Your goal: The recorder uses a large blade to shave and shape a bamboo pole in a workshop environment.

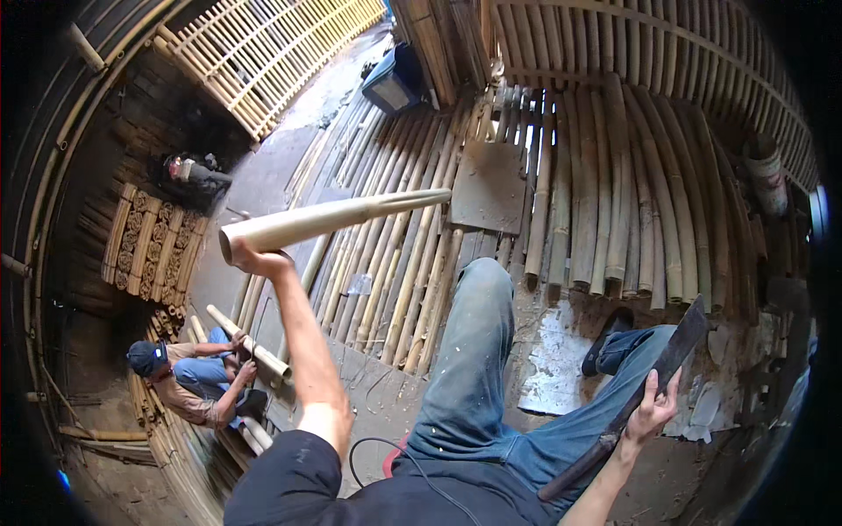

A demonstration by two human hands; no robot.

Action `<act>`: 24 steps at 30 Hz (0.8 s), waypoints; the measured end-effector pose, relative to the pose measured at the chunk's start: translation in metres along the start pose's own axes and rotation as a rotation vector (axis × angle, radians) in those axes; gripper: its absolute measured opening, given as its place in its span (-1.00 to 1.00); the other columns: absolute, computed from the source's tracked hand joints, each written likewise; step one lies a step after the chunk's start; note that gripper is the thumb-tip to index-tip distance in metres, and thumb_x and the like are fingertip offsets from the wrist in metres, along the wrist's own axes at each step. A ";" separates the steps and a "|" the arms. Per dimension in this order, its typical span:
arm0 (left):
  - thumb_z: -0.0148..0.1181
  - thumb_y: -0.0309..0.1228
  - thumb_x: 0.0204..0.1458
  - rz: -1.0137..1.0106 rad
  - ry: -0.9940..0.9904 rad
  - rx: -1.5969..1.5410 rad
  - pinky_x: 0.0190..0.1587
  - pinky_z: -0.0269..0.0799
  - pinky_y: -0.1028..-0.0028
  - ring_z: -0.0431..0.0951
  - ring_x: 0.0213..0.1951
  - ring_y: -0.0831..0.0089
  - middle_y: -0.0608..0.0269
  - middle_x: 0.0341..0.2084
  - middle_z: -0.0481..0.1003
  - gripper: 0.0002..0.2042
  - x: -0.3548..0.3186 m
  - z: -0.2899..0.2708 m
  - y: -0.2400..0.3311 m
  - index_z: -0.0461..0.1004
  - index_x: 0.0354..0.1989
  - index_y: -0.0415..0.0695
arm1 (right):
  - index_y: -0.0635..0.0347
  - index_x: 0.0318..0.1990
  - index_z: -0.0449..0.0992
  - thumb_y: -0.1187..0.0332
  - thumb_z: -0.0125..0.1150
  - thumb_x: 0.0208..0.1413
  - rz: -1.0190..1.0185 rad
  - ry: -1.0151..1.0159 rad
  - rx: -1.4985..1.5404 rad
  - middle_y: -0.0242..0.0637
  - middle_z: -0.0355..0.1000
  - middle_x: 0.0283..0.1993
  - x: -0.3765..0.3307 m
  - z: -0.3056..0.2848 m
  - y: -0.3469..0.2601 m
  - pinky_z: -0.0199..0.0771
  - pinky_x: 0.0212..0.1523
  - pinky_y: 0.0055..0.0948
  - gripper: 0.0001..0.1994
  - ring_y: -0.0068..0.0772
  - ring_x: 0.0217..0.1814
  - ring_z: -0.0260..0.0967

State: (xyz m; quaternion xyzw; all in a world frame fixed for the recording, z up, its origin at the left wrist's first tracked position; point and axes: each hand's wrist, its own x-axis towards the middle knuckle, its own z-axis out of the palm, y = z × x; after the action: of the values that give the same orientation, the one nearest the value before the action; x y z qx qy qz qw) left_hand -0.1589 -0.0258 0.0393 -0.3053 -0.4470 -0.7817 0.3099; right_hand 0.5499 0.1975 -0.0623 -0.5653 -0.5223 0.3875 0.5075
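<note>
A thick pale bamboo pole [324, 221] is raised at the left, its open end near me and its far end tapering to a slit tip. My left hand [261, 260] grips it from below, close to the open end. Across my right thigh slants a machete with a wide dark blade [662, 359] and a long dark handle [574, 469]. My right hand [649, 410] is closed on this machete around where blade and handle meet, with the fingertips showing past the blade's edge. The two tools are apart from each other.
A co-worker [193, 377] sits low at the left, holding a bamboo pole [250, 342]. Rows of bamboo poles [395, 263] cover the floor ahead. A flat square board [487, 188] lies on them. Bundled sticks [153, 245] are stacked far left, and a blue bin [395, 79] stands behind.
</note>
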 end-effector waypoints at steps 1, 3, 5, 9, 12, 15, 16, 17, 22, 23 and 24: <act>0.46 0.05 0.08 -0.042 0.029 0.180 0.19 0.58 -0.02 0.62 0.10 0.02 -0.13 0.06 0.56 -0.18 -0.042 0.015 -0.002 0.26 0.28 -0.33 | 0.50 0.45 0.34 0.31 0.30 0.36 -0.003 0.020 -0.083 -0.09 0.58 0.16 0.000 -0.004 -0.002 0.45 -0.23 -0.56 -0.39 -0.52 -0.22 0.48; 0.54 -0.14 0.03 -0.010 0.017 0.107 0.15 0.61 0.07 0.65 0.07 0.11 -0.08 0.04 0.59 -0.29 -0.063 0.024 -0.006 0.35 0.22 -0.32 | 0.48 0.44 0.35 0.29 0.32 0.35 -0.006 0.029 -0.148 -0.18 0.62 0.06 -0.001 -0.010 -0.004 0.35 -0.39 -0.60 -0.39 -0.61 -0.36 0.41; 0.48 -0.37 -0.02 -0.106 -0.041 0.169 0.13 0.60 0.15 0.67 0.00 0.19 -0.01 -0.06 0.64 -0.45 -0.084 0.070 0.011 0.47 0.12 -0.38 | 0.47 0.44 0.36 0.29 0.32 0.35 0.020 0.037 -0.007 -0.22 0.63 0.01 -0.004 -0.012 -0.002 0.29 -0.44 -0.62 -0.39 -0.67 -0.43 0.33; 0.53 -0.50 -0.15 0.025 0.048 0.073 -0.01 0.65 0.23 0.70 -0.21 0.23 0.05 -0.21 0.65 -0.52 -0.043 0.142 0.061 0.53 -0.02 -0.36 | 0.48 0.42 0.39 0.30 0.31 0.36 -0.123 0.043 0.109 -0.29 0.61 -0.03 -0.006 -0.002 0.013 0.15 -0.51 -0.62 -0.41 -0.76 -0.50 0.16; 0.48 -0.47 -0.13 -0.172 0.193 -0.101 -0.06 0.69 0.16 0.70 -0.25 0.17 0.01 -0.22 0.63 -0.59 0.011 0.153 0.103 0.56 -0.09 -0.40 | 0.52 0.44 0.34 0.30 0.35 0.31 -0.045 0.006 0.077 -0.26 0.61 0.02 -0.022 0.003 -0.006 0.21 -0.45 -0.65 -0.36 -0.72 -0.42 0.30; 0.38 -0.36 -0.02 -0.379 0.251 -0.282 0.00 0.69 0.06 0.67 -0.12 0.10 0.02 -0.19 0.58 -0.63 0.031 0.158 0.133 0.54 -0.10 -0.35 | 0.49 0.45 0.34 0.36 0.32 0.30 -0.024 0.021 0.196 -0.25 0.61 0.05 -0.032 0.015 -0.022 0.29 -0.40 -0.68 -0.37 -0.70 -0.35 0.39; 0.41 -0.29 -0.03 -0.431 0.220 -0.295 0.10 0.59 -0.01 0.63 -0.05 0.09 0.03 -0.11 0.56 -0.53 0.040 0.140 0.129 0.49 0.03 -0.27 | 0.47 0.45 0.34 0.38 0.32 0.30 -0.053 -0.017 0.242 -0.24 0.60 0.07 -0.033 0.018 -0.030 0.32 -0.37 -0.68 -0.38 -0.68 -0.32 0.41; 0.44 -0.22 -0.04 -0.494 0.187 -0.309 0.20 0.49 -0.09 0.60 0.02 0.08 0.04 -0.03 0.54 -0.42 0.038 0.134 0.131 0.43 0.16 -0.19 | 0.46 0.46 0.34 0.41 0.31 0.30 -0.081 -0.047 0.279 -0.24 0.60 0.08 -0.033 0.018 -0.038 0.35 -0.35 -0.68 -0.39 -0.66 -0.29 0.44; 0.50 -0.10 -0.05 -0.848 0.243 -0.322 0.19 0.52 -0.13 0.60 0.01 0.06 0.07 -0.10 0.56 -0.42 -0.019 0.105 0.151 0.43 0.08 -0.08 | 0.35 0.51 0.30 0.57 0.29 0.28 -0.014 -0.137 0.359 -0.29 0.58 0.14 -0.039 0.016 -0.066 0.35 -0.27 -0.75 -0.36 -0.76 -0.25 0.41; 0.49 -0.08 -0.05 -0.924 0.281 -0.317 0.19 0.52 -0.14 0.61 0.00 0.06 0.08 -0.10 0.58 -0.44 -0.035 0.105 0.159 0.45 0.06 -0.07 | 0.39 0.52 0.25 0.58 0.29 0.28 -0.026 -0.145 0.336 -0.24 0.57 0.19 -0.041 0.016 -0.075 0.43 -0.17 -0.70 -0.34 -0.69 -0.16 0.47; 0.47 -0.05 -0.04 -0.986 0.257 -0.307 0.19 0.52 -0.14 0.62 0.00 0.06 0.10 -0.11 0.59 -0.47 -0.053 0.103 0.157 0.48 0.03 -0.07 | 0.41 0.52 0.24 0.58 0.29 0.28 -0.037 -0.138 0.309 -0.19 0.56 0.21 -0.043 0.016 -0.083 0.47 -0.09 -0.65 -0.33 -0.62 -0.08 0.50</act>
State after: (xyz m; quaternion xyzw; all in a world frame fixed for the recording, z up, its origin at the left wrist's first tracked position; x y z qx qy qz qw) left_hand 0.0133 0.0125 0.1221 -0.0024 -0.3762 -0.9221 -0.0904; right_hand 0.5114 0.1529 0.0125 -0.4431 -0.5002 0.4917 0.5584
